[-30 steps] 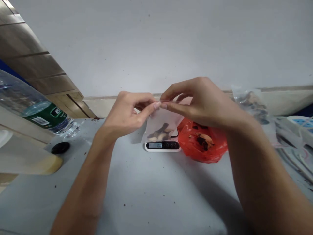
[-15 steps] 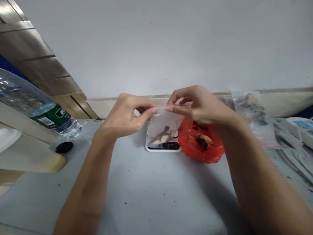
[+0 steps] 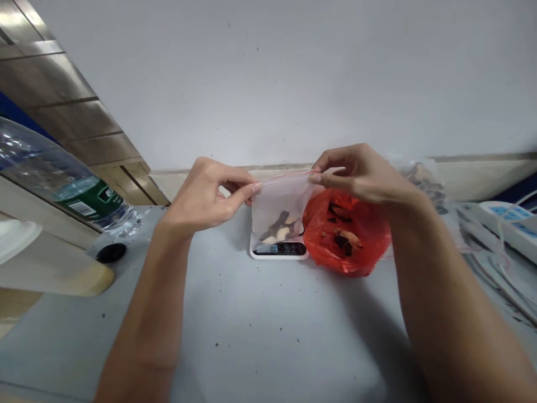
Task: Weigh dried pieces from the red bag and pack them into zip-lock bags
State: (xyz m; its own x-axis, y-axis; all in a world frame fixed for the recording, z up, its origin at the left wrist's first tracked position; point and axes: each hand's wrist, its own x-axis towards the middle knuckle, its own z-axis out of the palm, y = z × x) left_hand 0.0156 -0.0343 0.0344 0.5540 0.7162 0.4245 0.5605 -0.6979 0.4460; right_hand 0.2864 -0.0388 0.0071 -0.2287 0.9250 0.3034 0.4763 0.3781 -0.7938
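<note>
A clear zip bag (image 3: 277,204) hangs upright between my hands, with several pale and dark dried slices (image 3: 282,228) at its bottom. My left hand (image 3: 210,196) pinches the bag's top left corner between thumb and fingers. At the top right corner, my right hand (image 3: 356,173) grips the red-lined rim the same way. Behind and below the bag is a white digital scale (image 3: 257,254), its display reading 0.0. Whether the bag touches the scale, I cannot tell. Just right of the scale lies an open red plastic bag (image 3: 339,263) holding more dried slices.
On the left are a tilted water bottle (image 3: 88,193) with a green label, a pale plastic container (image 3: 50,263) and a black cap (image 3: 111,253). Another clear bag of dried pieces (image 3: 423,179), a white power strip (image 3: 509,224) and cables lie right. A wall rises behind.
My right hand has slid rightward along the zip bag's rim to its corner. The rim is now stretched wider between my hands, and my left hand has shifted slightly left.
</note>
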